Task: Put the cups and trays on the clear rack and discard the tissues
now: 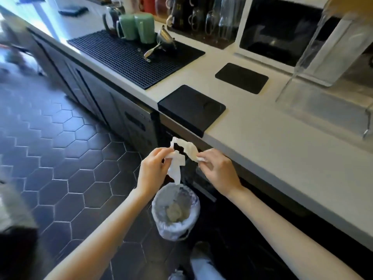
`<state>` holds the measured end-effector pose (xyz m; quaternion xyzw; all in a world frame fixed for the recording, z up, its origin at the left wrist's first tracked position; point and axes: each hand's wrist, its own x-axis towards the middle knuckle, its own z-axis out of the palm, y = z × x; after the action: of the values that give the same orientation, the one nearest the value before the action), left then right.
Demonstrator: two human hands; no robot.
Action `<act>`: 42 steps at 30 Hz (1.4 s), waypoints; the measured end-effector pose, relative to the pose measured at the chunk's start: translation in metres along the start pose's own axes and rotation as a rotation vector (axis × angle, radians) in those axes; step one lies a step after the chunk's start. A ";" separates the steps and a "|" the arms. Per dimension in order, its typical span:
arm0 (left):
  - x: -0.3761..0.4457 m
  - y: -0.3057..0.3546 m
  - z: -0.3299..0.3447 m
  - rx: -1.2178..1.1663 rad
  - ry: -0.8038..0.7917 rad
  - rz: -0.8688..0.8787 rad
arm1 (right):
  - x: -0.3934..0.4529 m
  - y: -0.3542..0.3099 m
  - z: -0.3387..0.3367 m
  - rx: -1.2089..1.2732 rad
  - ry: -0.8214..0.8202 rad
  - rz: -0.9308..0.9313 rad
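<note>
Both hands are out in front of the counter, pinching the same bunch of white tissue between them. The left hand has its fingertips closed on the left part of the wad, and a long strip of tissue hangs down from that pinch, dangling straight over the little bin on the floor. The right hand is pinched shut on the right end, thumb and forefinger clamped on a small corner. Between the two grips the tissue arches up in a crumpled loop, so most of it sits above and between the fingers rather than inside either palm.

The bin is lined with a pale bag and already has a crumpled lump in the bottom. It stands on the dark hex-tile floor just off the counter's near edge.

Up on the white countertop: a black ribbed mat toward the far left end with two green mugs upside down on its back edge and a metal jug beside them. The clear rack sits at the right end, looking blurry.
</note>
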<state>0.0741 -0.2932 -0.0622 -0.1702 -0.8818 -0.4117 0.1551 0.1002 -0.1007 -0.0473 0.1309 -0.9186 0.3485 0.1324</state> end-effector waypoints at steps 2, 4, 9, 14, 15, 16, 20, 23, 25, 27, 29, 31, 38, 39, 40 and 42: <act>-0.014 -0.019 0.003 0.074 -0.028 -0.098 | -0.005 0.005 0.022 0.009 -0.085 0.009; -0.024 -0.038 0.012 0.143 -0.060 -0.187 | -0.009 0.017 0.046 0.002 -0.142 0.042; -0.050 -0.096 0.055 0.262 -0.199 -0.392 | -0.025 0.068 0.116 -0.073 -0.301 0.208; -0.090 -0.170 0.118 0.294 -0.257 -0.527 | -0.054 0.132 0.197 -0.181 -0.397 0.409; -0.100 -0.185 0.133 0.287 -0.259 -0.552 | -0.061 0.147 0.214 -0.189 -0.421 0.448; -0.109 -0.201 0.148 0.273 -0.266 -0.582 | -0.067 0.161 0.232 -0.184 -0.447 0.493; -0.149 -0.263 0.202 0.183 -0.288 -0.686 | -0.094 0.217 0.306 -0.146 -0.543 0.595; -0.177 -0.306 0.241 0.116 -0.277 -0.702 | -0.109 0.261 0.361 -0.161 -0.538 0.596; -0.194 -0.335 0.267 0.096 -0.278 -0.719 | -0.114 0.289 0.397 -0.184 -0.537 0.572; -0.210 -0.363 0.293 0.071 -0.303 -0.727 | -0.119 0.314 0.431 -0.223 -0.547 0.517; -0.223 -0.385 0.316 0.047 -0.348 -0.749 | -0.125 0.334 0.460 -0.248 -0.588 0.468; -0.235 -0.400 0.337 0.039 -0.427 -0.773 | -0.134 0.347 0.482 -0.258 -0.683 0.456; -0.248 -0.404 0.348 0.177 -0.688 -0.821 | -0.140 0.352 0.476 -0.293 -0.919 0.444; -0.246 -0.398 0.342 0.218 -0.717 -0.806 | -0.136 0.347 0.468 -0.285 -0.944 0.456; -0.244 -0.392 0.334 0.263 -0.757 -0.792 | -0.130 0.340 0.458 -0.270 -0.978 0.480; -0.233 -0.378 0.314 0.337 -0.817 -0.774 | -0.118 0.323 0.433 -0.242 -1.039 0.519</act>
<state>0.0788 -0.3163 -0.6054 0.0465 -0.9214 -0.1933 -0.3340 0.0368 -0.1418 -0.5948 0.0395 -0.8983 0.1527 -0.4100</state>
